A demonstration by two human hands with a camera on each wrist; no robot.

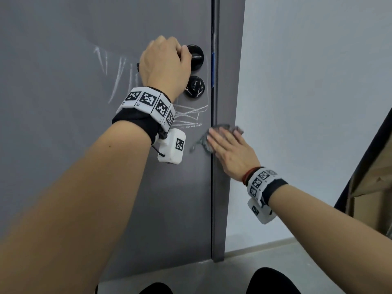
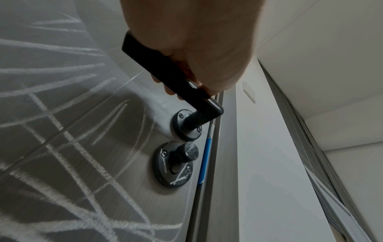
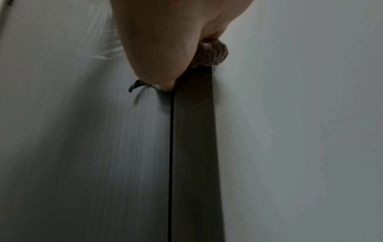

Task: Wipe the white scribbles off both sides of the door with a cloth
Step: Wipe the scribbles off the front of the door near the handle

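A grey door point(image 1: 63, 145) carries white scribbles point(image 1: 114, 73) left of the black lever handle point(image 2: 165, 73), and more scribbles point(image 1: 188, 115) below the lock knob point(image 1: 195, 87). My left hand point(image 1: 163, 60) grips the handle, fingers curled round it. My right hand point(image 1: 227, 149) lies flat, fingers straight, pressing a grey cloth point(image 1: 224, 128) against the door's right edge and the frame point(image 1: 227, 81), just under the lower scribbles. In the right wrist view the cloth point(image 3: 211, 54) bulges out beside the palm over the gap. Chalk lines also cross the lock plate point(image 2: 172, 165).
A white wall point(image 1: 307, 102) runs to the right of the frame. A brown cardboard piece with a dark edge point(image 1: 373, 177) leans at the far right. Grey floor point(image 1: 254, 257) lies below, with my dark shoes point(image 1: 273, 281) at the bottom. Blue tape point(image 2: 204, 160) sits on the door's edge.
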